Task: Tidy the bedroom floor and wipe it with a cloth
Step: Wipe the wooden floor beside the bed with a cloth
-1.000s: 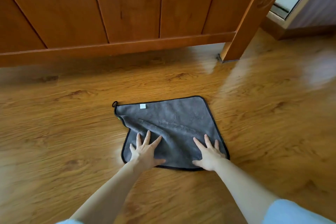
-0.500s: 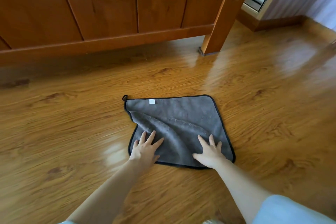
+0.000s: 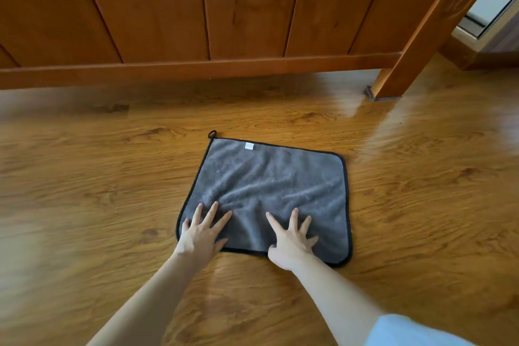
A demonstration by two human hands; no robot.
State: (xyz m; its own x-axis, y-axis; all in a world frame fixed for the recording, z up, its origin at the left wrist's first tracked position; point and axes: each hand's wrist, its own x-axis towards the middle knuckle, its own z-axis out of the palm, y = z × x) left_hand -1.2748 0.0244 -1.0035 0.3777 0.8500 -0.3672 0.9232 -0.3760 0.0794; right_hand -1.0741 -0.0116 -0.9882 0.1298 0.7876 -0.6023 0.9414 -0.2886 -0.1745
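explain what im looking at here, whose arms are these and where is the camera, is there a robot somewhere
There is no robot here. The picture comes from a wide-angle camera worn on a person's head, looking forward and down, so the two bare arms reaching in from the bottom are that person's own. They are wiping a bedroom floor. A grey cloth with black edging lies spread flat on the wooden floor. The left hand and the right hand both press down on the cloth's near edge with fingers straight and spread, so nothing is gripped or lifted. Beyond the cloth stands a wooden panel of furniture, with its leg on the right.
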